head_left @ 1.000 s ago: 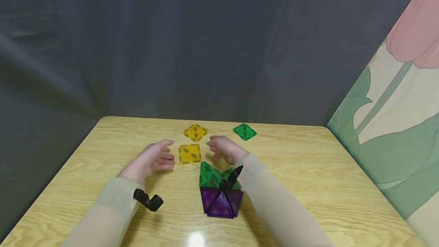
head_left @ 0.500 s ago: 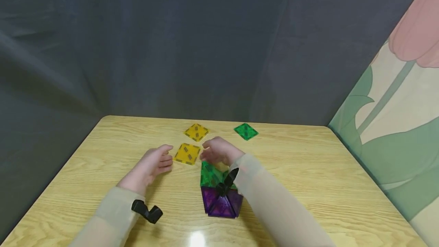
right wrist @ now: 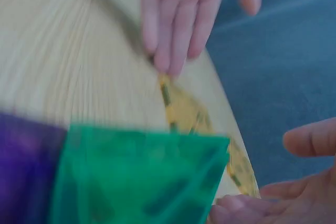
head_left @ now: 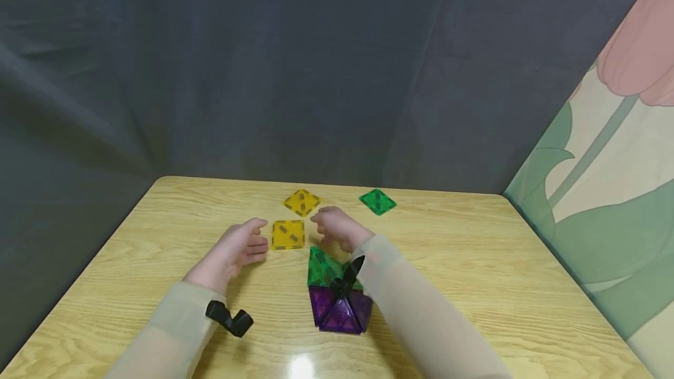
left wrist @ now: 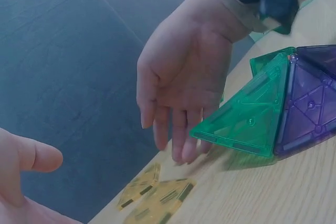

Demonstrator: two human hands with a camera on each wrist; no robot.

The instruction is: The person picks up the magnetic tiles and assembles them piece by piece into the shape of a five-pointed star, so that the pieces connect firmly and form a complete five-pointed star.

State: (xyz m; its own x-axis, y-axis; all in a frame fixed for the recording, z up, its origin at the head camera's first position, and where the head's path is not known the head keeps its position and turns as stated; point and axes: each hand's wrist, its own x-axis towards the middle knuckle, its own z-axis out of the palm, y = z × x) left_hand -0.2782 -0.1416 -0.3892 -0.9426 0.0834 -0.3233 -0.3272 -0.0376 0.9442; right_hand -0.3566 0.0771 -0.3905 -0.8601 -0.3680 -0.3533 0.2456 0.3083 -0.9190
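A translucent yellow square magnetic tile (head_left: 288,234) lies flat on the table between the two hands. Just left of it is my left hand (head_left: 231,256), thumb raised and fingers extended, holding nothing. My right hand (head_left: 341,230) hovers at the tile's right side; in the left wrist view its fingers (left wrist: 178,129) hang straight and nothing is in them. Close under the right wrist stands a joined piece of magnetic tiles, with green triangles (head_left: 321,271) behind purple ones (head_left: 339,316). The right sleeve and wrist camera cover part of it.
A second yellow tile (head_left: 302,202) lies farther back, and a green tile (head_left: 377,202) lies right of it. Dark cloth (head_left: 295,75) hangs behind and to the left of the wooden table (head_left: 447,250). A flower-patterned panel (head_left: 605,203) borders the right side.
The nearer yellow tile turned on the table, then came back square, now slightly left of where it was. My right hand moved in toward it and drew back a little.
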